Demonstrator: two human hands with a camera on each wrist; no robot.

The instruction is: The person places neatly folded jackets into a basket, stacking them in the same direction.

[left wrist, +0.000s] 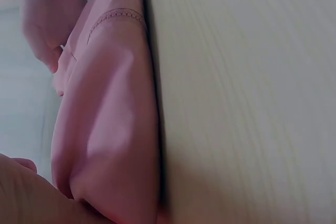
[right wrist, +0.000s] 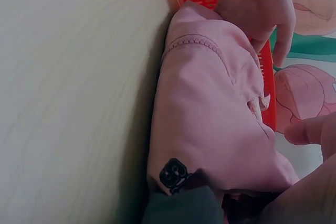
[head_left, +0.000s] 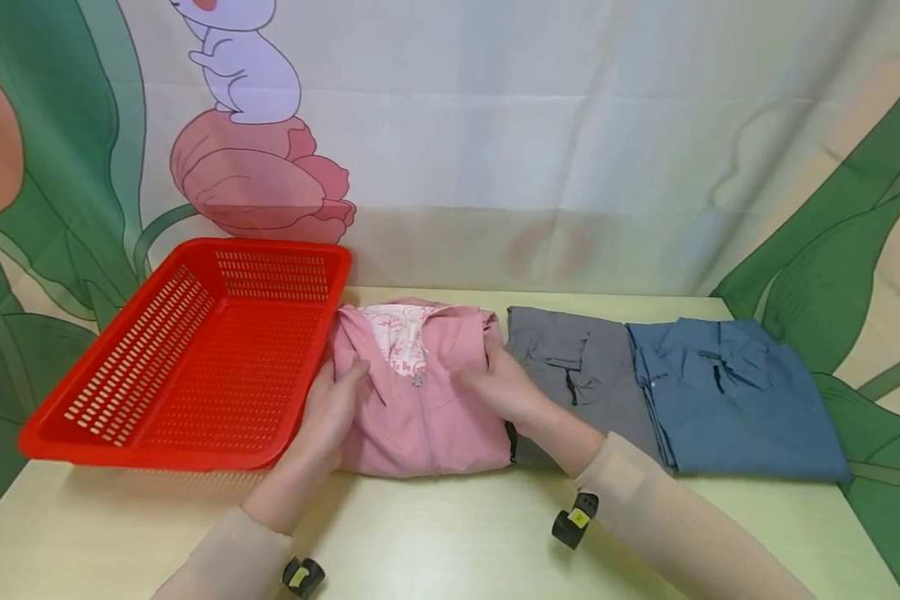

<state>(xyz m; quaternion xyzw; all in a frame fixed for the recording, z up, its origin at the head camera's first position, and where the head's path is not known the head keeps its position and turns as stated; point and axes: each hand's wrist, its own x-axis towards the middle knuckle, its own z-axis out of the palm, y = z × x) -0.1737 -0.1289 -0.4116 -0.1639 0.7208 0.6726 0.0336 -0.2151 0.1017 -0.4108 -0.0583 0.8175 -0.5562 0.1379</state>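
A folded pink zip jacket lies on the table, its neck part showing a white lining with pink print. My left hand is at the jacket's left side, between it and the red basket, with the thumb straight over the cloth. At the opposite side my right hand touches the jacket's edge, its thumb pointing inward over the front. The right wrist view shows the right thumb raised off the fabric. Cloth hides most of the fingers of both hands.
A red plastic basket stands left of the jacket. To the right lie a folded grey garment and a folded blue one, side by side on the pale table. A printed curtain hangs behind.
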